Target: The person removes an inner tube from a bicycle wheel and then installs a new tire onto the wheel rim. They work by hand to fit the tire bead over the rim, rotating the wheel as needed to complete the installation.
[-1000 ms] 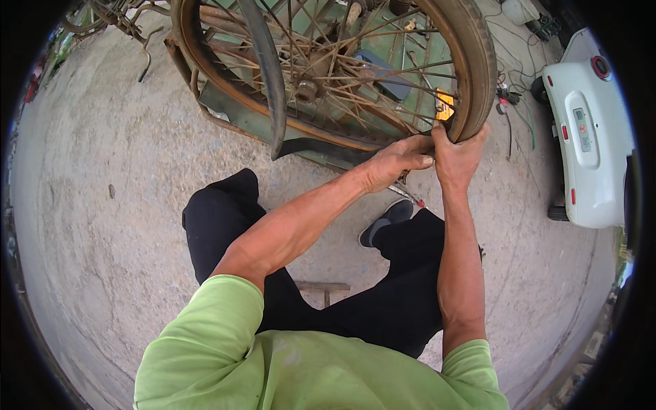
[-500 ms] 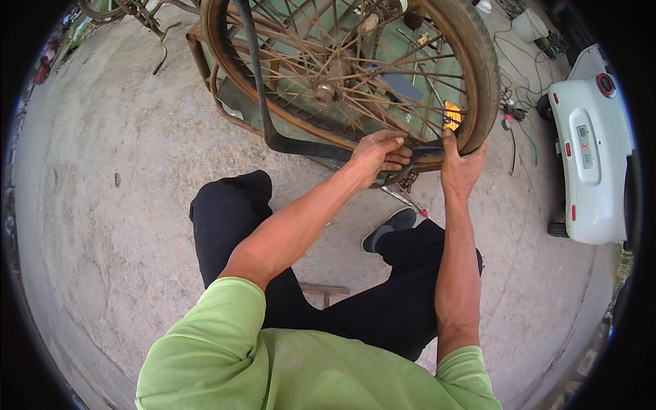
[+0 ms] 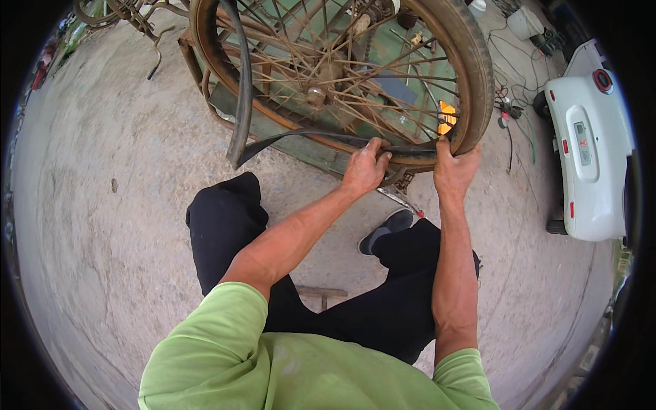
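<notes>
The wheel (image 3: 331, 71), large, spoked and rust-brown, is being gripped low on its right side, just beyond the person's knees. Nearest, a light green shirt (image 3: 307, 369) of soft cloth is being worn above loose black trousers (image 3: 369, 314); a pale chest mark is being shown, too faint to be read. A wooden bar (image 3: 321, 292) is being partly hidden between the legs.

The hands are being held apart: the tyre (image 3: 482, 89) is being clamped by the right hand (image 3: 458, 167), while a flattened black rubber tube (image 3: 244, 89) is being covered by the curled fingers of the left hand (image 3: 365, 167), how tightly cannot be told. At the left the tube is being bent sharply, its upper stretch passing across the rim.

Through the spokes, an orange packet (image 3: 447, 117) is being glimpsed; any print on it cannot be read. Farther right, a glossy, rounded white vehicle (image 3: 598, 178) is being seen, its small marked plate (image 3: 583, 143) illegible. Farther still, a white bucket (image 3: 525, 24) is being shown, its contents not discernible.
</notes>
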`<state>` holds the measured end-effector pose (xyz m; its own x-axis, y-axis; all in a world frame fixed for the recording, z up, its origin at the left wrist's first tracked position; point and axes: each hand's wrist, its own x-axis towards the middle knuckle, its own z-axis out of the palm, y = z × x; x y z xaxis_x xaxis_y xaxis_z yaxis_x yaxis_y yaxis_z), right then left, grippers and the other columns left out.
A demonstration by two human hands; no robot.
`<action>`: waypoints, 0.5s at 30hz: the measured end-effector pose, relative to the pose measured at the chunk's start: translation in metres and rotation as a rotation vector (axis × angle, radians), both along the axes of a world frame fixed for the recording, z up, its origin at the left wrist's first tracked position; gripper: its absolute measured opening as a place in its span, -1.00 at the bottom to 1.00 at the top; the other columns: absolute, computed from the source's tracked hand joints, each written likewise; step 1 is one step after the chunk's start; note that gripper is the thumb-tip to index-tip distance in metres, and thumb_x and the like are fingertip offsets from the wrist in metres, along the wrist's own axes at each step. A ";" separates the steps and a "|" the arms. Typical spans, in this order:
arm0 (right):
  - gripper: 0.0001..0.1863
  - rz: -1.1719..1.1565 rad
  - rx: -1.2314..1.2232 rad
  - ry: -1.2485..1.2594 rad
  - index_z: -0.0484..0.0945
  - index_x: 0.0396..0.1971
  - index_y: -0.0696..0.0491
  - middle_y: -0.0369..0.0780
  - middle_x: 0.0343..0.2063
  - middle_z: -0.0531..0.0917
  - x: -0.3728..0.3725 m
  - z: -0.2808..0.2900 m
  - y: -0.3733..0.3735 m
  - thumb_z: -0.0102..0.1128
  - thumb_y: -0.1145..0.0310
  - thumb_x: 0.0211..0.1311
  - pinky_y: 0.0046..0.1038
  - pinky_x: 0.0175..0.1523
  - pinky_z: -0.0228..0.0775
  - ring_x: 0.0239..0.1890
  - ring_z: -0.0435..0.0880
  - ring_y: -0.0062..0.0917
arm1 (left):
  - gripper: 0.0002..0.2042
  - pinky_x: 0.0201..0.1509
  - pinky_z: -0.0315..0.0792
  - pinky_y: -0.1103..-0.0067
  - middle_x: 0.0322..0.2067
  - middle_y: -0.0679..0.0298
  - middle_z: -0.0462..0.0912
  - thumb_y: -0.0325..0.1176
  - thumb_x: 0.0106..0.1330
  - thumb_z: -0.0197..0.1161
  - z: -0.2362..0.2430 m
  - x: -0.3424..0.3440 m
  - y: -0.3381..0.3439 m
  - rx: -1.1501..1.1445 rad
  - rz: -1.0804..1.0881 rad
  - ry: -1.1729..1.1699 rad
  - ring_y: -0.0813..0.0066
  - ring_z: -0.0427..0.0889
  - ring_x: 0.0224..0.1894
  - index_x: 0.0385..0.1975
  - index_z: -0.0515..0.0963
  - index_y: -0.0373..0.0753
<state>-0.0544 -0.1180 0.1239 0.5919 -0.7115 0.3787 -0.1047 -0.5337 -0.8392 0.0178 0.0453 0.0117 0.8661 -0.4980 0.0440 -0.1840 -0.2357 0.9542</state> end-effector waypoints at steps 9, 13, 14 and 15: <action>-0.57 -0.004 0.056 0.005 0.50 0.06 0.22 -0.12 -0.14 0.66 0.001 0.003 0.006 0.43 0.35 0.31 -0.30 0.15 0.49 -0.08 0.64 -0.36 | -0.54 0.15 0.52 0.09 -0.05 -0.14 0.72 0.04 0.67 0.14 -0.023 0.010 -0.003 0.022 -0.152 -0.095 -0.25 0.70 0.06 0.09 0.55 -0.33; -0.57 0.015 0.094 0.006 0.49 0.07 0.23 -0.10 -0.12 0.65 -0.001 -0.008 -0.002 0.41 0.38 0.30 -0.30 0.16 0.48 -0.06 0.64 -0.35 | -0.58 0.08 0.51 0.08 -0.14 -0.06 0.67 0.00 0.67 0.14 -0.021 0.015 -0.005 0.098 -0.224 -0.078 -0.22 0.65 -0.04 -0.02 0.59 -0.33; -0.56 0.013 0.065 -0.003 0.49 0.08 0.24 -0.09 -0.12 0.66 0.001 -0.007 0.000 0.40 0.39 0.30 -0.29 0.17 0.48 -0.06 0.65 -0.33 | -0.59 0.08 0.50 0.08 -0.15 -0.05 0.66 -0.01 0.67 0.14 -0.024 0.019 -0.005 0.096 -0.243 -0.095 -0.20 0.64 -0.05 -0.05 0.60 -0.33; -0.56 0.012 0.037 -0.012 0.48 0.09 0.24 -0.08 -0.12 0.66 0.002 -0.006 0.002 0.40 0.40 0.29 -0.28 0.17 0.48 -0.06 0.65 -0.32 | -0.59 0.08 0.50 0.08 -0.17 -0.04 0.64 -0.03 0.68 0.13 -0.026 0.021 -0.004 0.095 -0.261 -0.113 -0.18 0.63 -0.05 -0.09 0.61 -0.33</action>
<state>-0.0521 -0.1155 0.1178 0.5959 -0.7180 0.3596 -0.0878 -0.5034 -0.8596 0.0392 0.0409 -0.0141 0.7003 -0.7099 0.0754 -0.3540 -0.2536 0.9002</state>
